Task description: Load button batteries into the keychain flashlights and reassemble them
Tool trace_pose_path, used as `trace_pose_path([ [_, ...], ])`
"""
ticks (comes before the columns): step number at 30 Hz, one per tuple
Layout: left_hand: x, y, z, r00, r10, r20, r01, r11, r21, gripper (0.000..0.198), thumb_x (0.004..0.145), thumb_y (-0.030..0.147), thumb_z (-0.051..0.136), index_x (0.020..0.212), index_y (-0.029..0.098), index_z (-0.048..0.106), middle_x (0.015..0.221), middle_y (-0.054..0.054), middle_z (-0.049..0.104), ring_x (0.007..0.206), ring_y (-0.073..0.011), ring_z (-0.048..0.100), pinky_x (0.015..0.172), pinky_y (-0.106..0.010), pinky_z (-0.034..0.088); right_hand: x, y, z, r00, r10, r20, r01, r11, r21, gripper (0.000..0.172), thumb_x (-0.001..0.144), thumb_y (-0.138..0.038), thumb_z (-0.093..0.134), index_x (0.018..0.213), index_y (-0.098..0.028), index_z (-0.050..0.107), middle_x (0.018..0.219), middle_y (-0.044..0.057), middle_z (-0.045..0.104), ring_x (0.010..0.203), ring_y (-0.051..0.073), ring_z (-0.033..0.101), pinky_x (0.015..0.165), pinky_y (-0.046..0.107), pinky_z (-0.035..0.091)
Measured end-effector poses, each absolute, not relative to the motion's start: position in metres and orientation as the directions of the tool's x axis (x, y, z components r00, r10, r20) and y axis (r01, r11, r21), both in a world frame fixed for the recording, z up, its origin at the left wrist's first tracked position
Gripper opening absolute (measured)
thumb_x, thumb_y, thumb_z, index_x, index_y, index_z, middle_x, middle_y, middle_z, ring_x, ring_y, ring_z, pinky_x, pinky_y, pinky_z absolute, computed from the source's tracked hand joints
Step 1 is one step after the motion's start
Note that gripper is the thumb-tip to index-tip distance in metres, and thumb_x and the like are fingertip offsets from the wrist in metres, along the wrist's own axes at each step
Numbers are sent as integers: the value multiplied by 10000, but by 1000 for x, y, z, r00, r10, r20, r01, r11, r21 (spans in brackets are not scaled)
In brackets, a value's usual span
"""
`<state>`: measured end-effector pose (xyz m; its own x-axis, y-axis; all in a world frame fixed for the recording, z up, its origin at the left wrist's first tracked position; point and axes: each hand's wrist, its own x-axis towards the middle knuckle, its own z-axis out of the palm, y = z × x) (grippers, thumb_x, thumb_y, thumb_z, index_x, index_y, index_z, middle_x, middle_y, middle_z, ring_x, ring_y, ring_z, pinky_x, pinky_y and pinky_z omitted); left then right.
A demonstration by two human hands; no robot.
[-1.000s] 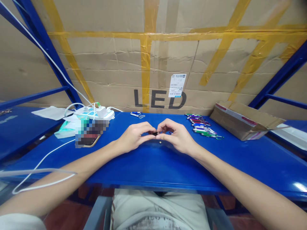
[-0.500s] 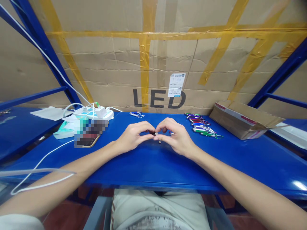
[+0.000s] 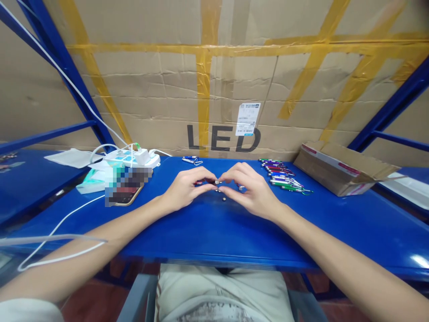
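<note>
My left hand [image 3: 187, 187] and my right hand [image 3: 252, 189] meet fingertip to fingertip above the blue table. Thumb and forefinger of the left are pinched on something small and dark, mostly hidden. At its tip shows a small silver piece [image 3: 217, 182], which the right fingertips touch or hold. A bit of red shows through the gap in my left hand; whether it is held or lies behind is unclear. Beneath the fingertips a small dark round piece [image 3: 224, 199] lies on the table. A partly hidden metallic item [image 3: 240, 188] shows behind the right fingers.
Several coloured mini flashlights with clips [image 3: 281, 175] lie in a row at right, beside an open cardboard box [image 3: 342, 170]. Two more flashlights [image 3: 192, 160] lie at the back. A phone [image 3: 129, 194], power strip [image 3: 134, 157] and white cables are at left. Behind stands taped cardboard [image 3: 150, 98].
My right thumb and forefinger have parted slightly, and the small silver piece shows more plainly. Red now shows in the gap of my left hand. The view has shifted slightly.
</note>
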<state>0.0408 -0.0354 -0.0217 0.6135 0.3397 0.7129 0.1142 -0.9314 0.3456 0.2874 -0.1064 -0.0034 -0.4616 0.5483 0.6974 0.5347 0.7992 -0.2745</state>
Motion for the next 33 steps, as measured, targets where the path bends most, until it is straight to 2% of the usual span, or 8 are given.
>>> trace_pose_path([
  [4,41,-34,-23,605,327,726,115,-938,327,173,1052,336,724,1105,176,764,1015,-80,783,923,-186,735,865,-291,581,285,-105,-6,-526,500,688,528,826,-197,112,1108,-291,613,1162,-248,700,1080,73,763,992,248,650,893,416,486],
  [9,41,-34,-23,614,305,728,96,-944,315,145,1048,291,730,1119,169,759,1029,-80,783,931,-176,731,864,-278,572,285,-105,-6,-535,449,715,494,853,-167,73,1091,-273,650,1140,-233,684,1062,67,760,973,238,644,883,402,481],
  [13,41,-34,-21,611,310,728,104,-944,314,139,1041,290,739,1120,178,761,1043,-79,785,954,-186,733,906,-297,577,286,-103,-7,-454,545,705,561,789,-249,45,1094,-233,612,1087,-220,654,1022,63,719,923,226,606,852,375,463],
  [15,40,-33,-21,610,320,725,122,-942,313,140,1039,298,741,1117,183,763,1060,-80,791,979,-196,740,938,-311,580,290,-100,-9,-440,647,623,636,714,-293,52,1088,-219,606,1063,-217,651,1014,62,706,924,233,582,853,375,441],
  [17,39,-31,-22,611,341,714,153,-936,316,137,1045,294,733,1124,186,762,1081,-76,798,1003,-197,748,960,-312,581,294,-96,-12,-492,732,471,709,651,-272,48,1077,-241,640,1055,-219,677,1042,68,713,974,255,573,865,386,404],
  [21,37,-26,-24,601,393,696,219,-918,330,146,1051,298,726,1139,186,756,1103,-66,809,1016,-193,764,966,-304,586,298,-93,-16,-574,787,226,760,614,-212,101,1079,-324,672,1086,-239,725,1127,77,739,1056,289,574,864,387,338],
  [29,35,-26,-24,603,401,690,213,-914,345,160,1053,316,722,1147,191,757,1100,-67,807,1006,-193,764,971,-313,594,294,-92,-19,-542,834,106,782,546,-300,79,1086,-254,652,1018,-216,664,1126,60,749,1064,270,579,859,374,281],
  [33,35,-27,-24,621,371,691,181,-925,334,155,1050,294,726,1170,200,755,1111,-65,803,1018,-189,762,976,-304,591,292,-95,-18,-536,841,71,800,532,-278,124,1100,-252,607,985,-205,614,1073,73,729,1039,277,551,853,375,264],
])
